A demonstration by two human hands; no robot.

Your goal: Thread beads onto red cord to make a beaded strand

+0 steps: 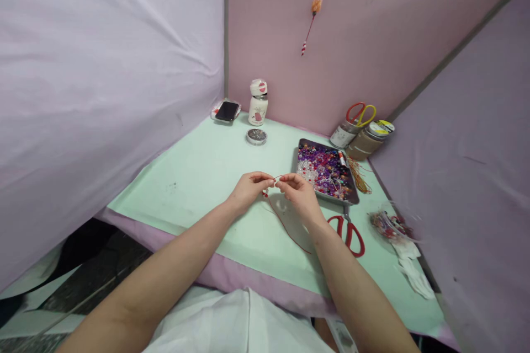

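Observation:
My left hand (252, 188) and my right hand (298, 193) meet over the middle of the table, thumbs and forefingers pinched on a thin red cord (285, 230). A short stretch of the cord runs between the two pinches, and its tail trails down onto the table towards me. Small red and clear beads (265, 193) hang just below my left fingertips. Beyond my right hand lies a dark tray (328, 197) filled with purple, red, clear and orange beads. Red-handled scissors (359, 240) rest beside my right forearm, their blades partly under the tray.
At the back stand a white bottle (257, 110), a small round tin (256, 137) and a phone (227, 111) on a holder. A jar with scissors (343, 137), a brown jar (364, 146), gold cord (359, 176) and a clear bead container (389, 224) are at right. A beaded string (316, 6) hangs behind.

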